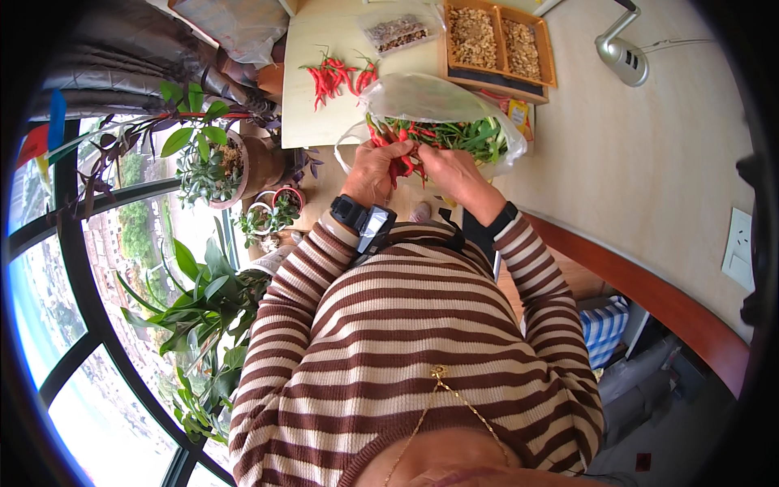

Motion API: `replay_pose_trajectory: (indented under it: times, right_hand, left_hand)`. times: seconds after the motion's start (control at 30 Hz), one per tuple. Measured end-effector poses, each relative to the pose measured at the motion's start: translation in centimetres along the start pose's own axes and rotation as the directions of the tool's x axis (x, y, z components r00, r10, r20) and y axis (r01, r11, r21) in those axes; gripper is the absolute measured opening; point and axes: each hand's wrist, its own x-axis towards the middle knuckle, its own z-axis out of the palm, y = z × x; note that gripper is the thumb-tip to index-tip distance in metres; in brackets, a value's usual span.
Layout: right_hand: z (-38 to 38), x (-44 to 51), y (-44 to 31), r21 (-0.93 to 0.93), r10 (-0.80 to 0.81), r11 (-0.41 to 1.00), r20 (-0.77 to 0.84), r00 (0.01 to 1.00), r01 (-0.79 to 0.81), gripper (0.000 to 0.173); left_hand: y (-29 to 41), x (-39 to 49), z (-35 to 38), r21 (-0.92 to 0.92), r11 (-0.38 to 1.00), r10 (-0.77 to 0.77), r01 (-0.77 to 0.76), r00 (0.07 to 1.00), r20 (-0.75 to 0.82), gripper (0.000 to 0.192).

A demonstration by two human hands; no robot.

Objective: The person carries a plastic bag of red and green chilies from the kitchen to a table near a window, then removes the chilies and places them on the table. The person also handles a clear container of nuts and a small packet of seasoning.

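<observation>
My left hand grips a small bunch of red chilli peppers, whose tips hang below the fingers. Against the same bunch, my right hand has its thumb and fingers pinched together; the exact spot it pinches is partly hidden. Both hands are at the near side of an open, translucent plastic bag. Inside it lie more red chillies and green leafy stems. Farther back on the pale table, loose red chilli peppers rest in two small heaps with their green stalks on.
A clear plastic box of dried bits and a divided wooden tray of pale pieces stand at the back. A silver lamp is at right. Potted plants and a window line the left.
</observation>
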Motion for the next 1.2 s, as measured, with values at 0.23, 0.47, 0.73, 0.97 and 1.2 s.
replay_pose_trajectory:
  times: [0.23,0.47,0.73,0.97,1.2]
  right_hand:
    - [-0.4,-2.5,1.1,0.026,-0.032,0.999,-0.199,0.98,0.038,0.012]
    - [-0.1,-0.9,2.4,0.018,0.292,0.956,-0.164,0.942,-0.293,0.025]
    - [0.5,1.4,3.4,0.03,0.138,0.99,-0.202,0.97,-0.134,0.048]
    - [5.4,3.9,3.5,0.018,0.264,0.957,0.35,0.899,-0.288,0.017]
    - [5.9,6.3,6.8,0.159,0.415,0.9,-0.031,0.909,-0.405,0.039]
  left_hand:
    - [0.8,-0.9,-0.2,0.009,0.992,0.125,-0.125,0.992,-0.021,0.009]
    - [5.9,-4.3,-2.4,0.288,0.951,-0.174,0.109,0.961,0.214,0.028]
    - [8.6,-10.3,-3.6,0.451,0.886,-0.303,0.11,0.873,0.382,0.044]
    - [12.8,-8.4,-9.9,0.176,0.955,0.185,-0.237,0.945,0.269,0.043]
    - [10.9,5.8,-16.4,0.288,0.956,0.074,-0.06,0.997,-0.037,0.01]
